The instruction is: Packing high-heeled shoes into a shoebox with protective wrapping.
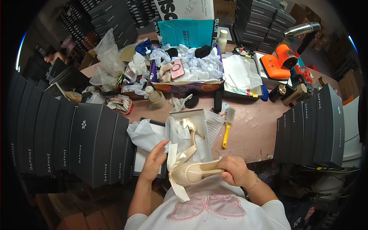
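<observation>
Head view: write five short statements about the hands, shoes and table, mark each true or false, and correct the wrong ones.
1. The right hand holds a cream high-heeled shoe. True.
2. The yellow-handled brush lies inside the open shoe box. False: it lies on the table, right of the box.
3. The left hand grips the brush. False: it is beside the held shoe.
4. A second shoe lies in the open shoe box. True.
5. Dark boxes stand at both left and right. True.
</observation>
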### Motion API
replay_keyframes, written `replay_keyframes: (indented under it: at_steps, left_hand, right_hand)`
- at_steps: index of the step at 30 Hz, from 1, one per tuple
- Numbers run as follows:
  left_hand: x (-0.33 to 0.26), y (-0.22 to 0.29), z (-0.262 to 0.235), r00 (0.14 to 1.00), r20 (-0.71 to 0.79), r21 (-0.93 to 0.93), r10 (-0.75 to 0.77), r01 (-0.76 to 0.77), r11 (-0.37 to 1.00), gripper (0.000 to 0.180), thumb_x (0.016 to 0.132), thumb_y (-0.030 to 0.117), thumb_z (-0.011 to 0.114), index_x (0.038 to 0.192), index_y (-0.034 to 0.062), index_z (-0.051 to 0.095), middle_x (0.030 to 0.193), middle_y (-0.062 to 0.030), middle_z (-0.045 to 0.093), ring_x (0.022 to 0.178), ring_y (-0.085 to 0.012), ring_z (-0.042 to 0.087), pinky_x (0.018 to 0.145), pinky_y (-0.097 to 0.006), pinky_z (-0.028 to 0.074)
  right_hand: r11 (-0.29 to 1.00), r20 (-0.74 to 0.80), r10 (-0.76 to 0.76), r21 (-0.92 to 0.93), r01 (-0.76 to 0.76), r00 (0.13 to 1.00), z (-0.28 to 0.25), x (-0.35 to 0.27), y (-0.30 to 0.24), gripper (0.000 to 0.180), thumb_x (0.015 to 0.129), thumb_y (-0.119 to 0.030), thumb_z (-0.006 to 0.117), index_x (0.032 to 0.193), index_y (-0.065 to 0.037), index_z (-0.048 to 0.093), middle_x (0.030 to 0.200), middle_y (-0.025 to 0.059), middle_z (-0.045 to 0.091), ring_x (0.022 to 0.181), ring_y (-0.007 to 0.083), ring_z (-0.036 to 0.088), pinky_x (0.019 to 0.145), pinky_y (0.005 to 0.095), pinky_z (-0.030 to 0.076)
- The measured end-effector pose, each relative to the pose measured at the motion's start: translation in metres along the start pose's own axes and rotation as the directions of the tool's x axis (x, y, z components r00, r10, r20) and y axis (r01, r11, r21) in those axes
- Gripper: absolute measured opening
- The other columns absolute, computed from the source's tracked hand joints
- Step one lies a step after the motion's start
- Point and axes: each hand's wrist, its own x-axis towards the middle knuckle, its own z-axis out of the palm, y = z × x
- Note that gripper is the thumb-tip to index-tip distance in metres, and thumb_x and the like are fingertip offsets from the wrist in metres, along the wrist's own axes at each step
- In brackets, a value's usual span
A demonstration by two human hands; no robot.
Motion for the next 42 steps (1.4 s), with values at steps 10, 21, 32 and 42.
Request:
replay_keyframes:
  at_steps: [10, 21, 32, 42]
  left_hand:
    - [-0.014, -0.008, 0.076, 0.681, 0.73, 0.448, -0.051, -0.422, 0.788, 0.024, 0.094, 0.023, 0.056, 0.096, 0.0002, 0.062, 0.112, -0.0171, 0.059, 0.103, -0.0304, 0.058, 0.088, -0.035, 0.046]
    - [-0.03, -0.018, 0.091, 0.728, 0.681, 0.541, 0.076, -0.571, 0.618, 0.021, 0.09, 0.021, 0.058, 0.09, 0.0001, 0.059, 0.099, -0.0155, 0.063, 0.097, -0.0302, 0.061, 0.079, -0.038, 0.05]
    - [-0.035, -0.02, 0.088, 0.828, 0.56, 0.584, -0.007, -0.389, 0.713, 0.02, 0.089, 0.019, 0.06, 0.085, -0.0005, 0.059, 0.096, -0.0167, 0.063, 0.092, -0.0308, 0.062, 0.077, -0.036, 0.051]
    - [-0.032, -0.011, 0.093, 0.782, 0.616, 0.617, 0.095, -0.555, 0.558, 0.024, 0.088, 0.024, 0.061, 0.088, 0.0005, 0.061, 0.094, -0.0158, 0.064, 0.097, -0.0297, 0.061, 0.08, -0.037, 0.05]
  right_hand:
    - [0.998, 0.231, -0.027, 0.063, 0.013, 0.973, 0.011, -0.034, -0.018, 0.024, 0.084, -0.024, 0.063, 0.097, -0.003, 0.059, 0.084, 0.0091, 0.057, 0.072, 0.0259, 0.057, 0.062, 0.035, 0.046]
    - [0.994, 0.112, 0.059, 0.09, -0.069, 0.992, 0.022, -0.049, -0.024, 0.018, 0.085, -0.02, 0.062, 0.088, -0.002, 0.061, 0.073, 0.0084, 0.057, 0.059, 0.0226, 0.059, 0.052, 0.0312, 0.047]
    - [0.908, 0.215, 0.349, 0.165, -0.386, 0.912, 0.026, -0.042, -0.034, 0.015, 0.086, -0.015, 0.063, 0.089, -0.001, 0.06, 0.077, 0.0105, 0.057, 0.066, 0.025, 0.058, 0.061, 0.0312, 0.047]
    - [0.849, 0.341, 0.31, 0.32, -0.42, 0.887, -0.001, -0.04, -0.031, 0.034, 0.082, -0.021, 0.071, 0.109, -0.003, 0.061, 0.1, 0.0114, 0.064, 0.091, 0.0256, 0.062, 0.082, 0.0326, 0.048]
